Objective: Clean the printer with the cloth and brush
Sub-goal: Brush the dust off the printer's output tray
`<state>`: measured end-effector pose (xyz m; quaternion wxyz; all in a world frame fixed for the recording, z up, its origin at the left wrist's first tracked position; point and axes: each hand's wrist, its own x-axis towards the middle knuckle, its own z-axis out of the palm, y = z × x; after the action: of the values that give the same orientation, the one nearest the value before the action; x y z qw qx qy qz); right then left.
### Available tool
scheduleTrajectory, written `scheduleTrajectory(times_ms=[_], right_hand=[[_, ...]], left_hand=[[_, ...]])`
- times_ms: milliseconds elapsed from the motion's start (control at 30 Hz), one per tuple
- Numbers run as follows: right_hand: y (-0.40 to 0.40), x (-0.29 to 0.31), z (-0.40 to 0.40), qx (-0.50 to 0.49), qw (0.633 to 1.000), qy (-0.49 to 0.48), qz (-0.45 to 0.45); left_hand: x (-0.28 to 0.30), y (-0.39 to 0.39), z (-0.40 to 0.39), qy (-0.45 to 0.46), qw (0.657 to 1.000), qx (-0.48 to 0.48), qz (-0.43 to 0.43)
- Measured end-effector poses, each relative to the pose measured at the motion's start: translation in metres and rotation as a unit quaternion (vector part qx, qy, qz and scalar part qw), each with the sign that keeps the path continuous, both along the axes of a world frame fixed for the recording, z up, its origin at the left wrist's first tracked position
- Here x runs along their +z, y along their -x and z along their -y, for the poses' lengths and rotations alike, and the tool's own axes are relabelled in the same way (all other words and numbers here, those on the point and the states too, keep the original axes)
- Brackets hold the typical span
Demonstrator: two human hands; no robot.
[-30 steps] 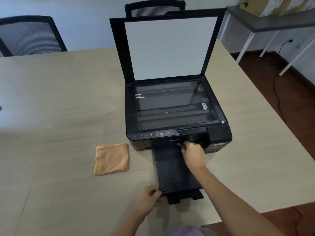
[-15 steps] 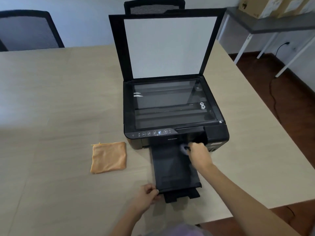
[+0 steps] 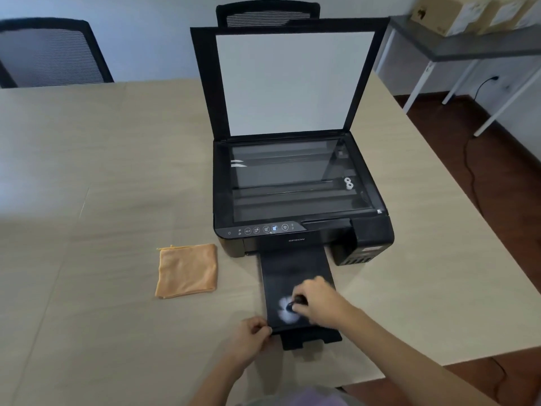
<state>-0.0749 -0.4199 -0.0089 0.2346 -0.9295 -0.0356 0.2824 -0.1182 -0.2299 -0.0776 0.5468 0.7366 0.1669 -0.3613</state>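
Right hand (image 3: 317,300) fisted; left hand (image 3: 248,336) pinching

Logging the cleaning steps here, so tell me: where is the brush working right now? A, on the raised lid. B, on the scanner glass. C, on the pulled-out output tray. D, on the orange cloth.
C: the right hand presses the brush onto the output tray, its white bristles splayed near the tray's front end.

An office meeting room around me, my wide pale wood-grain table (image 3: 117,177), two black mesh-backed office chairs (image 3: 52,51) pushed in opposite, a black flatbed printer-scanner (image 3: 298,200), a grey side desk on white legs (image 3: 468,51) stacked with brown cardboard boxes (image 3: 456,13)
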Motion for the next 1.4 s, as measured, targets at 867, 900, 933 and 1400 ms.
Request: scheduleTrajectory(times_ms=[867,900,933,1400], right_hand=[[0.02,-0.005,0.034,-0.091,0.991,0.061,0.08],[0.029,-0.007,0.016,-0.048,0.997,0.025,0.059],[0.037,-0.008,0.003,-0.014,0.999,0.003,0.036],[0.011,0.009,0.061,-0.134,0.985,0.104,0.023]], left_hand=[[0.006,0.002,-0.003,0.004,1.0,-0.007,-0.002],[0.004,0.002,-0.003,0.005,1.0,-0.01,-0.002],[0.004,0.001,-0.004,0.005,1.0,-0.013,-0.001],[0.004,-0.002,-0.007,0.007,1.0,-0.017,-0.016]])
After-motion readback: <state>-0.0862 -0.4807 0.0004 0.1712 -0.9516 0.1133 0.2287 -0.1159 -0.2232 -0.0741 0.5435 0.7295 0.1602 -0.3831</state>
